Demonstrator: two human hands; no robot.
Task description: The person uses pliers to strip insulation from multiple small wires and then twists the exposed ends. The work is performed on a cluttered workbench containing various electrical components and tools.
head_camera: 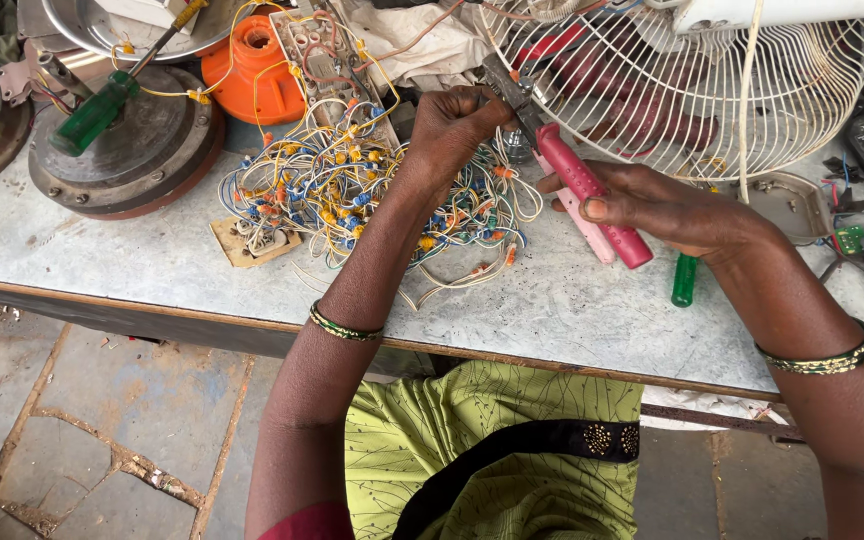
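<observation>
Pliers (592, 205) with pink handles are being gripped in the right hand (672, 205), jaws meeting a wire pinched by the left hand (452, 125) above the wire bundle (352, 190) on the table (552, 310). Stripping or cutting appears underway; steady squeezing is being called for.

From my feed it's a colour riot: pliers with pink-red rubber grips (592, 205), a tangled bundle of yellow, white and blue wires (337, 185) with orange bits, a translucent green screwdriver handle (92, 115), an orange plastic cone-shaped part (252, 70), and a white wire fan guard (692, 80). The speckled pale grey counter (552, 300) has a brown edge. I also see green-gold bangles (344, 328) and lime-green patterned cloth with a black band (492, 440).
</observation>
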